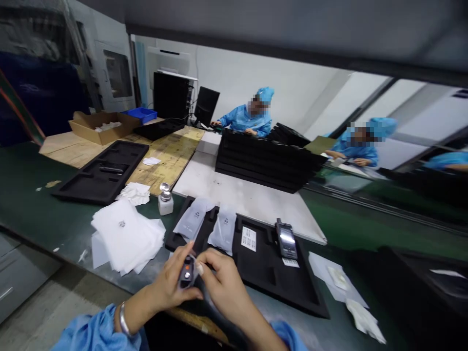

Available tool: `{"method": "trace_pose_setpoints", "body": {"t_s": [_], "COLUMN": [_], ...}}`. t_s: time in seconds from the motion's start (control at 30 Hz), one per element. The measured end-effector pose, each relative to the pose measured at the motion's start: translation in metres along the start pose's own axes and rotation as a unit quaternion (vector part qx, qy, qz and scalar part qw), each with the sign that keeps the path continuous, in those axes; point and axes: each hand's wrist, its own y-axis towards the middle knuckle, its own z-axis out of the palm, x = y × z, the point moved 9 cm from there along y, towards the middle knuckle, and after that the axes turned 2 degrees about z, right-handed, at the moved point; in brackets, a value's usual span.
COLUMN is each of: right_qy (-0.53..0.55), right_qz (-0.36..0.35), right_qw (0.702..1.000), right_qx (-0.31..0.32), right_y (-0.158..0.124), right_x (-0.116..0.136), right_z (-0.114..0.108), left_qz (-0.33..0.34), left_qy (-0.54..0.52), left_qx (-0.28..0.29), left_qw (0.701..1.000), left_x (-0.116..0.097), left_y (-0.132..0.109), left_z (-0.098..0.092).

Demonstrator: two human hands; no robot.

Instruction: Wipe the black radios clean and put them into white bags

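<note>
My left hand point(170, 278) is wrapped round a black handheld phone point(187, 269), held end-on so that an orange button shows. My right hand point(219, 275) is closed at the phone's right edge, thumb against fingers; a pale, filmy bit shows there, too small to name. Just beyond my hands lies a black foam tray point(263, 265). On it rest two frosted plastic bags point(193, 218) with printed marks, a white label sheet point(249, 239) and another handheld phone point(286, 240) with a stubby antenna. To the left is a stack of frosted bags point(126, 236).
A pump bottle point(165, 204) with its lid up stands beside crumpled wipes point(134, 193). Farther left lies another foam tray point(106, 170) near a cardboard box point(104, 127). Stacked black trays point(268, 161) stand ahead. Co-workers in blue sit across the bench. White scraps point(363, 319) lie right.
</note>
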Motion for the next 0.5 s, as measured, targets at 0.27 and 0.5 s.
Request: {"method": "trace_pose_setpoints", "body": {"t_s": [0.27,0.5], "right_qy": [0.257,0.113], "right_qz": [-0.024,0.07], "right_qw": [0.966,0.947], "right_qx": [-0.026,-0.291], "right_y": [0.022,-0.026], "right_x": [0.025,-0.097], "right_z": [-0.034,-0.202], "left_qz": [-0.041,-0.145], "left_qy": [0.026,-0.001], "left_qx": [-0.051,0.068], "left_qw": [0.997,0.987], "left_x": [0.003,-0.026], "left_y": [0.019,0.156], "left_z": [-0.006,0.092]}}
